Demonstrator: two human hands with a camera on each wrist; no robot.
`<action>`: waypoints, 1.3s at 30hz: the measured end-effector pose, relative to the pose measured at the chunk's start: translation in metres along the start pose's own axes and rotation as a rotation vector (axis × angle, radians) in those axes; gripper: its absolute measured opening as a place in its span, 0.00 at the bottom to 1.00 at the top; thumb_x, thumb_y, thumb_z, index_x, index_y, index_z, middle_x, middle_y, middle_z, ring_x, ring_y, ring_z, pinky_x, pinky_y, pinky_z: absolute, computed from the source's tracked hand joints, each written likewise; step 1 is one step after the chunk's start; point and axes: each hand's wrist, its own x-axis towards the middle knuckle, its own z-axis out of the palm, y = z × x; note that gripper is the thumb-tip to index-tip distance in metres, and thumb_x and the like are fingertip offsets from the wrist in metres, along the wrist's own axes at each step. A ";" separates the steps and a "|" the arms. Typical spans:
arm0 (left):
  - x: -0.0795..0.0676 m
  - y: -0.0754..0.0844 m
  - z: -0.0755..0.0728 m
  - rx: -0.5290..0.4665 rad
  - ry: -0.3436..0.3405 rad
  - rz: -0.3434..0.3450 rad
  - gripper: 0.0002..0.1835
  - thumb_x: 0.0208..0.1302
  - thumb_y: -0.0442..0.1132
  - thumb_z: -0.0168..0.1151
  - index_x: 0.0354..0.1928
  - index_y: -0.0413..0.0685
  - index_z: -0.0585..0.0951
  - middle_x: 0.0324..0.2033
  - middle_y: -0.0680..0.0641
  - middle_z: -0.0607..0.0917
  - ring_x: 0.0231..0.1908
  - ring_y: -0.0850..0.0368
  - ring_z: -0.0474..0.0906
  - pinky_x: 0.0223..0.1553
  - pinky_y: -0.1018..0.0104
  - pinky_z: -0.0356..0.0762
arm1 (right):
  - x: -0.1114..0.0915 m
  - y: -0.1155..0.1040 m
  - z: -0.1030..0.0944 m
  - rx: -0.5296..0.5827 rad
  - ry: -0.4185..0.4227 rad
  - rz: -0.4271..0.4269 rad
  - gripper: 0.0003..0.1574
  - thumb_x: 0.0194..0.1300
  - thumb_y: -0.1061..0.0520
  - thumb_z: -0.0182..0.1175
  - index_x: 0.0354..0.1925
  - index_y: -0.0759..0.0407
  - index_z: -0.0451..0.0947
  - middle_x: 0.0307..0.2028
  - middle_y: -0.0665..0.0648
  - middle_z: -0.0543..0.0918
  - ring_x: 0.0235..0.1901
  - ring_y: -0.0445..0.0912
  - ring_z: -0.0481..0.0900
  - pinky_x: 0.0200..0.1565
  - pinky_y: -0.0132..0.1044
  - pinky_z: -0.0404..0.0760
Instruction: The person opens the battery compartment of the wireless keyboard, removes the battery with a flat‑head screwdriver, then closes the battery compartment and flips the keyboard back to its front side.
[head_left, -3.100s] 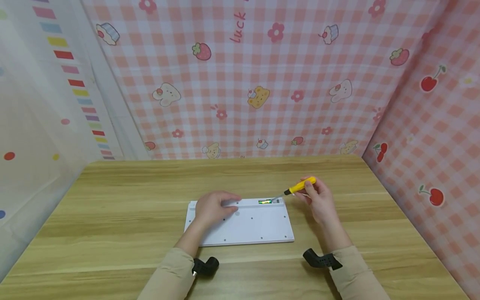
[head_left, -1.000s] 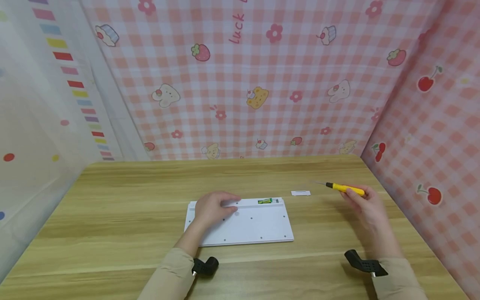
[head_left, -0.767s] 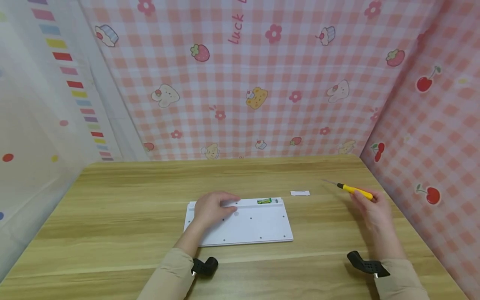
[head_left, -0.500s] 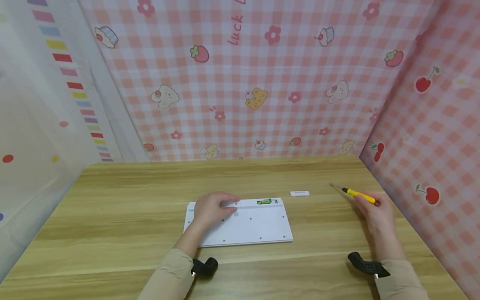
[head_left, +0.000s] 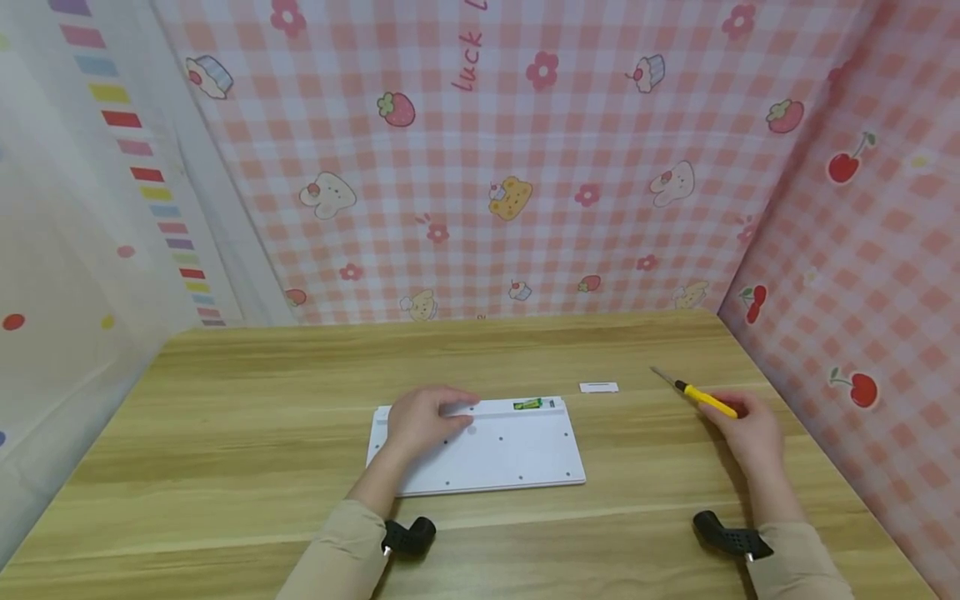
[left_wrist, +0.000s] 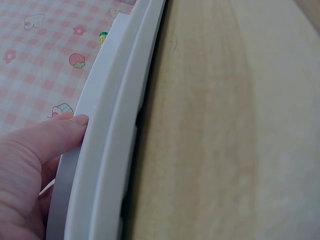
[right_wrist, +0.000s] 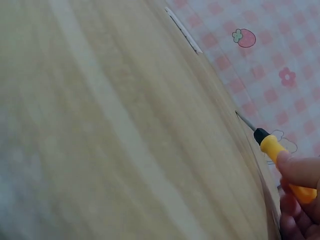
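Observation:
A white keyboard (head_left: 517, 458) lies with its underside up on the table, small screw holes dotted over it. In its far right part a battery slot shows a green battery (head_left: 527, 404). My left hand (head_left: 423, 421) rests on the keyboard's left part, thumb on the surface and fingers toward the far edge. To the right, my right hand (head_left: 750, 429) holds a screwdriver (head_left: 708, 402) by its yellow handle, low over the table; the metal tip points to the far left. Between keyboard and screwdriver lies a small white battery cover (head_left: 598, 387).
The wooden table (head_left: 300, 358) ends at a pink checked cloth (head_left: 450, 167) behind and another cloth on the right side. A black wrist camera (head_left: 408, 537) sits on my left forearm, and another black camera (head_left: 727, 535) on my right.
My right hand has carried the screwdriver from the battery slot to the right and lowered it toward the table. The battery cover now shows uncovered by the hand. My left hand stays put.

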 end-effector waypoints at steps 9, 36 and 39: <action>-0.001 -0.001 0.001 -0.009 0.001 -0.011 0.13 0.56 0.47 0.74 0.44 0.68 0.88 0.48 0.59 0.86 0.54 0.54 0.80 0.59 0.49 0.69 | -0.001 0.002 0.001 -0.093 -0.001 -0.097 0.22 0.63 0.53 0.69 0.47 0.69 0.82 0.45 0.70 0.84 0.46 0.61 0.78 0.41 0.41 0.71; 0.000 -0.003 0.001 0.004 -0.003 0.006 0.13 0.56 0.48 0.74 0.45 0.68 0.88 0.48 0.59 0.86 0.53 0.55 0.80 0.58 0.51 0.71 | -0.006 -0.002 -0.009 -0.067 -0.027 0.055 0.38 0.66 0.38 0.62 0.58 0.67 0.75 0.48 0.67 0.82 0.41 0.48 0.78 0.40 0.37 0.70; 0.001 -0.003 0.001 0.000 -0.006 -0.002 0.14 0.56 0.48 0.74 0.45 0.69 0.88 0.48 0.59 0.86 0.54 0.55 0.80 0.58 0.51 0.70 | -0.006 -0.005 -0.010 -0.044 -0.021 0.036 0.37 0.67 0.39 0.61 0.59 0.66 0.74 0.49 0.67 0.81 0.35 0.36 0.74 0.39 0.32 0.70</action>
